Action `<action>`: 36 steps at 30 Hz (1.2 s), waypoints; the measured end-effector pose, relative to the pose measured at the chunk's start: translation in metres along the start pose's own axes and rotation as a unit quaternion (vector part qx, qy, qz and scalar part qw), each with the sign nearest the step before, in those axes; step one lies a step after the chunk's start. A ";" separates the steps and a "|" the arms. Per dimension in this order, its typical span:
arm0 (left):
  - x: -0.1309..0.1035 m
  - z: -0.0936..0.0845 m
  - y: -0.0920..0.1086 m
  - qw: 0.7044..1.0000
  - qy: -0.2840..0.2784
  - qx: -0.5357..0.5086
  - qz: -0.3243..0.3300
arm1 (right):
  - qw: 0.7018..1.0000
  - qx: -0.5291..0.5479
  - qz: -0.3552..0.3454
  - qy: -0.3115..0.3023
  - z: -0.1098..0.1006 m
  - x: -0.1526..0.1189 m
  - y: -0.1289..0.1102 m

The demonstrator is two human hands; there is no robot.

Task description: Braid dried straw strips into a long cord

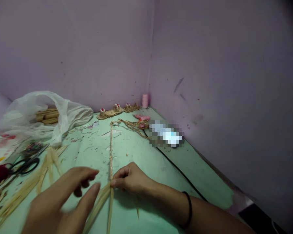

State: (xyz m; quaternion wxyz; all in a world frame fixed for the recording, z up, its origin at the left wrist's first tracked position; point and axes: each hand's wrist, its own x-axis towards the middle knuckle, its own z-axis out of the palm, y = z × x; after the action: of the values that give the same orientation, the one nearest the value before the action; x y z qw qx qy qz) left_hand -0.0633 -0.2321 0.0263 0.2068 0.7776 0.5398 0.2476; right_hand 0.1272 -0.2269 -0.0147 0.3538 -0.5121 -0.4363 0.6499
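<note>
A thin braided straw cord (111, 149) runs toward me over the green tabletop (88, 152), from a bend near the back. My right hand (130, 178) pinches its near end between thumb and fingers. Below that pinch, loose pale strands (97, 206) spread down and to the left. My left hand (65, 198) is held left of the cord, thumb and fingers apart, holding nothing; it is slightly blurred.
On the left lie a white plastic bag (73, 113) with rolled stalks, black-handled scissors (26, 165) and more strips (31, 182). Woven pieces (111, 112), a pink spool (145, 100), a pixelated device (167, 134) and a black cable (178, 169) are farther back.
</note>
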 end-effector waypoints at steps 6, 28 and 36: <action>0.039 0.018 0.006 0.942 -0.261 -0.139 -0.158 | 1.000 0.002 -0.016 -0.003 0.001 0.000 0.002; 0.037 0.026 -0.008 0.869 -0.234 -0.330 -0.285 | 0.999 0.014 -0.034 0.000 0.004 0.001 0.007; 0.033 0.026 -0.003 0.862 -0.254 -0.341 -0.277 | 0.999 -0.032 -0.003 0.030 0.008 0.000 0.006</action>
State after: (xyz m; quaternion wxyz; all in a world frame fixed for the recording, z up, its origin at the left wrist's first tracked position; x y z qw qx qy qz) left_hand -0.0405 -0.2009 0.0095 0.6491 0.5126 0.5435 0.1431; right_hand 0.1196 -0.2306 -0.0201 0.3527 -0.5410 -0.4473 0.6188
